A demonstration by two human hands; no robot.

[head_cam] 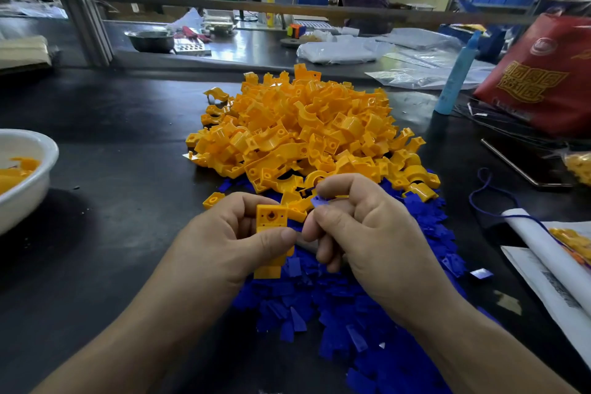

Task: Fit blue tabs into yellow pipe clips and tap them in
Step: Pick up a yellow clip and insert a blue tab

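Our left hand [230, 243] grips one yellow pipe clip [271, 217] between curled fingers and thumb, with its flat holed face turned towards us. Our right hand [367, 233] pinches a blue tab [319, 201] between thumb and forefinger. The tab is just beside the clip and, as far as we can see, not yet inside it.

To do this step well, we should keep the clip steady, bring the tab straight to its slot, push it in, and only then tap it. A tilted tab will probably jam.

Both hands work above the pile of blue tabs [335, 304], which touches the heap of yellow clips [303, 131] behind it, so loose pieces could be knocked. On the worktop [112, 137] a white bowl [28, 144] with some yellow pieces stands at the left. A blue bottle [455, 80], a red bag [543, 80] and papers [550, 281] lie at the right, well apart from the hands.
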